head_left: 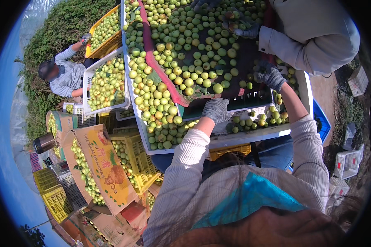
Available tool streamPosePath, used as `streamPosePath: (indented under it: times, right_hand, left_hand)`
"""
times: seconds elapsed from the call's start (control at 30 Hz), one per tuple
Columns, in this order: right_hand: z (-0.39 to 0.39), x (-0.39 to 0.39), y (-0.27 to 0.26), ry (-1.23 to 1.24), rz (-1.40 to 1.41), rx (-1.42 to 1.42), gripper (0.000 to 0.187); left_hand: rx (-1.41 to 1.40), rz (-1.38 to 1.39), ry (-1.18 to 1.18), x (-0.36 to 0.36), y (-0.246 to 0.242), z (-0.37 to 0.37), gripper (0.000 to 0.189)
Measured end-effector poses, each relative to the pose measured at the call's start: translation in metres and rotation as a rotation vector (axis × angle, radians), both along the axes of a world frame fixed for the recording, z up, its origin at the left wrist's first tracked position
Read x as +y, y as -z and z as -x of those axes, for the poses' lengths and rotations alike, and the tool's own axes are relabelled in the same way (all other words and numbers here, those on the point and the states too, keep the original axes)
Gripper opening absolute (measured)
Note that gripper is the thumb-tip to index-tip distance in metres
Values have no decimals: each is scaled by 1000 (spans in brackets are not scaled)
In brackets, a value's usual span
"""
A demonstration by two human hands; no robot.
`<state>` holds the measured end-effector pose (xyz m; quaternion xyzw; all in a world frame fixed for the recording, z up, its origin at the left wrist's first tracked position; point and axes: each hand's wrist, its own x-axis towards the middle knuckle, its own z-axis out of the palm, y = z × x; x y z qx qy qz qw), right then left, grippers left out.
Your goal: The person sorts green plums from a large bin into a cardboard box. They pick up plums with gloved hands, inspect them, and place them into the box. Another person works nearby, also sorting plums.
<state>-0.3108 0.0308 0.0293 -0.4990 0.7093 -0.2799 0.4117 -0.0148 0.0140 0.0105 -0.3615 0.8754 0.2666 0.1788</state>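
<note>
Both my hands wear grey knit gloves. My left hand (216, 110) is curled over the near white rim of a dark sorting surface (188, 112), its fingertips hidden from me. To the right, my right hand (270, 75) reaches over the far side of that surface, fingers bent beside a few shaded fruits; whether it holds one cannot be told. Small round green fruits (188, 82), apparently jujubes, are spread across the dark sheet. A red padded strip (156, 66) divides them from more fruits (156, 102) along the left side of the large white tub (145, 143).
Across the tub, a co-worker's gloved hand (249, 31) is among the fruits. At left another person (65, 74) is beside a white crate (86, 88) and a yellow crate (106, 46) of fruit. A printed cardboard box (103, 166) and yellow crate (142, 154) stand lower left.
</note>
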Motion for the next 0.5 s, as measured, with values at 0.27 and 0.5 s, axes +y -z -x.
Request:
streamPosePath:
  times: [0.27,0.5]
  right_hand:
    - [144,280,-80,432,-374,-344,23]
    - [89,202,-52,177,-24,-46,39]
  left_hand:
    - [-29,-1,34,2,2,-1,54]
    - [-11,34,49,4,-2,-1,51]
